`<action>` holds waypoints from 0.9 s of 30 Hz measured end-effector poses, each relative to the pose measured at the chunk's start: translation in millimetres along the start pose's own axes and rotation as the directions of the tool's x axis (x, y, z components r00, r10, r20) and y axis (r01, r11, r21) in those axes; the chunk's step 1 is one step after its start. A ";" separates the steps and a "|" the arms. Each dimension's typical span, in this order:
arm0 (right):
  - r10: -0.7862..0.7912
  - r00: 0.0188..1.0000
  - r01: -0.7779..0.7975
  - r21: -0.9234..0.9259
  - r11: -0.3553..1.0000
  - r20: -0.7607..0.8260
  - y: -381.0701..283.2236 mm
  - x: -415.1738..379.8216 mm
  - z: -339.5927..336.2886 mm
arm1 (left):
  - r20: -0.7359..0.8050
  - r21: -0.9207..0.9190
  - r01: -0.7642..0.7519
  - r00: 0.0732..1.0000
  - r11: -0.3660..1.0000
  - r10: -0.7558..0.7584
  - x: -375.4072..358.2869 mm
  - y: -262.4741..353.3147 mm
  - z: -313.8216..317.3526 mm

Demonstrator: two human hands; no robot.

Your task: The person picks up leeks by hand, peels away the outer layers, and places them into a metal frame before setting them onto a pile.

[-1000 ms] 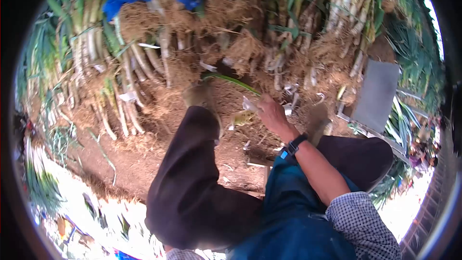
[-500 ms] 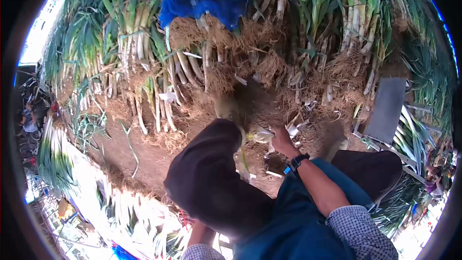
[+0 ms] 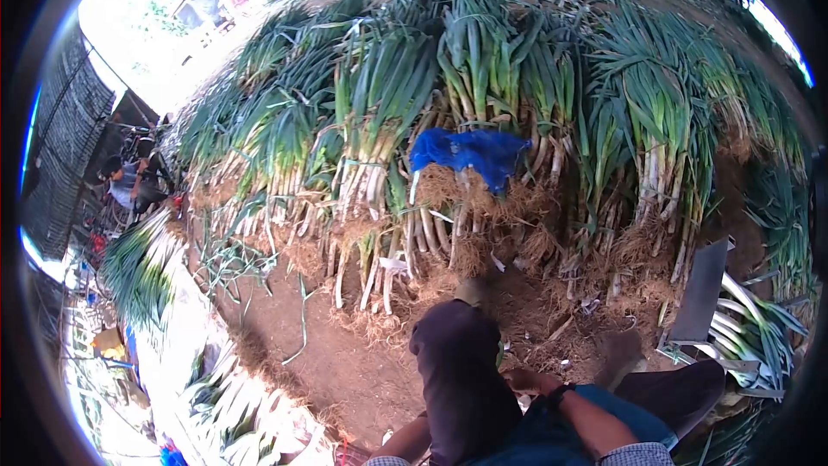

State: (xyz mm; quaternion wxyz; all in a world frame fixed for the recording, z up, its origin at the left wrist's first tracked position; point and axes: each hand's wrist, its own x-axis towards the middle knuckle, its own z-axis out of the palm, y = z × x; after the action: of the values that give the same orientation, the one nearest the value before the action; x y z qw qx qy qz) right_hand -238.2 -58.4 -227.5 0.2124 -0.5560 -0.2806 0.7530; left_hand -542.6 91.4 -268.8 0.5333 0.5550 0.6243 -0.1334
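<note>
My right hand [image 3: 524,381] is low beside my raised knee, its fingers curled closed; what they hold is hidden. A dark watch is on that wrist. Of my left arm only the forearm shows at the bottom, and the left hand is hidden behind my leg. Just past the knee, brown soil [image 3: 345,362] is strewn with roots and leaf scraps. Ahead of me lie tied bunches of leeks [image 3: 483,60], roots toward me, with a blue net [image 3: 470,155] across some of the roots.
A grey board on a frame [image 3: 700,292] stands at the right, with leeks [image 3: 742,328] beside it. More leeks [image 3: 142,267] lie at the left near a pale sheet [image 3: 203,336]. Two people [image 3: 134,181] are at the far left. A dark mesh screen [image 3: 65,129] hangs behind them.
The view has tilted up, so the leeks and net sit lower and farther right. The pale leek piece seen at my right hand no longer shows, and that hand is nearer my knee.
</note>
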 end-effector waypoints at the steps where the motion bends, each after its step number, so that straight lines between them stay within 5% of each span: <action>1: -0.012 1.000 0.012 -0.008 1.000 -0.012 -5.0 -0.8 -1.9 | 0.006 -0.002 -0.002 1.000 1.000 0.002 -1.0 1.9 1.6; 4: -0.142 0.979 0.092 -0.308 0.947 -0.143 -14.2 0.9 -5.4 | 0.013 -0.028 -0.015 1.000 0.999 0.015 -3.9 3.7 1.6; 6: -0.043 0.991 0.013 -0.233 0.972 -0.127 -49.5 -32.9 -4.2 | 0.019 -0.048 -0.024 1.000 0.999 0.024 -5.4 5.9 -0.9; 7: -0.293 0.944 0.232 -0.324 0.917 -0.154 -12.6 -9.6 -7.4 | 0.022 -0.058 -0.017 1.000 0.998 0.019 -4.3 2.7 0.1; 10: -0.244 0.964 0.124 -0.637 0.761 -0.103 -5.2 -6.5 -26.9 | 0.034 -0.093 -0.012 0.999 0.996 0.015 -8.2 4.1 0.0; 11: -0.029 0.993 -0.053 -0.668 0.742 -0.111 -35.5 -30.7 -34.0 | 0.039 -0.106 -0.020 0.999 0.994 0.025 -6.3 4.0 -2.6; 12: -0.190 0.981 0.063 -0.868 0.493 -0.037 -22.4 -30.3 -56.9 | 0.046 -0.118 -0.009 0.999 0.993 0.014 -7.2 3.2 -2.1; 13: -0.197 0.979 0.143 -0.876 0.460 0.056 -27.5 -43.5 -85.6 | 0.054 -0.138 -0.008 0.998 0.990 0.016 -10.1 4.9 -4.2; 14: -0.304 0.908 0.252 -0.206 0.946 -0.287 -25.9 -83.8 -105.6 | 0.066 -0.157 -0.004 0.998 0.988 0.014 -13.0 4.1 -6.8; 15: -0.457 0.822 0.211 -0.563 0.799 -0.341 -30.7 -90.3 -151.6 | 0.084 -0.200 -0.005 0.996 0.980 0.022 -16.8 -2.4 -11.3; 19: -0.654 0.315 -0.193 -0.721 0.665 -0.688 -129.1 -257.2 -261.1 | 0.224 -0.750 -0.043 0.923 0.660 0.314 -30.3 -82.5 -62.0; 21: -0.727 0.045 -0.269 -0.709 0.652 -0.685 -159.1 -342.0 -285.9 | 0.067 -0.753 -0.071 0.981 0.654 0.184 -42.4 6.1 -92.2; 22: -0.742 -0.066 -0.277 -0.702 0.656 -0.667 -170.6 -378.0 -290.0 | -0.100 -0.844 -0.250 0.943 0.475 0.319 -58.1 34.9 -107.6; 23: -0.744 -0.154 -0.278 -0.694 0.664 -0.651 -179.1 -404.6 -287.8 | -0.277 -0.784 -0.507 0.802 0.358 0.529 -49.0 46.7 -122.2; 24: -0.744 -0.220 -0.275 -0.692 0.668 -0.631 -180.9 -423.7 -281.8 | -0.260 -0.879 -0.430 0.794 0.204 0.550 -58.6 70.8 -143.1; 25: -0.742 -0.280 -0.284 -0.686 0.670 -0.609 -181.1 -435.2 -273.2 | -0.362 -0.887 -0.435 0.863 0.155 0.351 -94.4 116.0 -148.2; 27: -0.785 -0.354 -0.374 -0.693 0.616 -0.508 -168.8 -436.4 -256.7 | -0.531 -0.755 -0.643 0.715 0.128 0.455 -150.4 182.1 -162.6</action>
State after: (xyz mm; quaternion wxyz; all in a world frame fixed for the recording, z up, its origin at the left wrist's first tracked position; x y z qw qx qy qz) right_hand 135.9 -159.4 139.5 0.2872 -0.8456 -0.3632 -0.2658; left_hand -502.5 195.4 -4.6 0.6979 0.3629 0.3803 0.4865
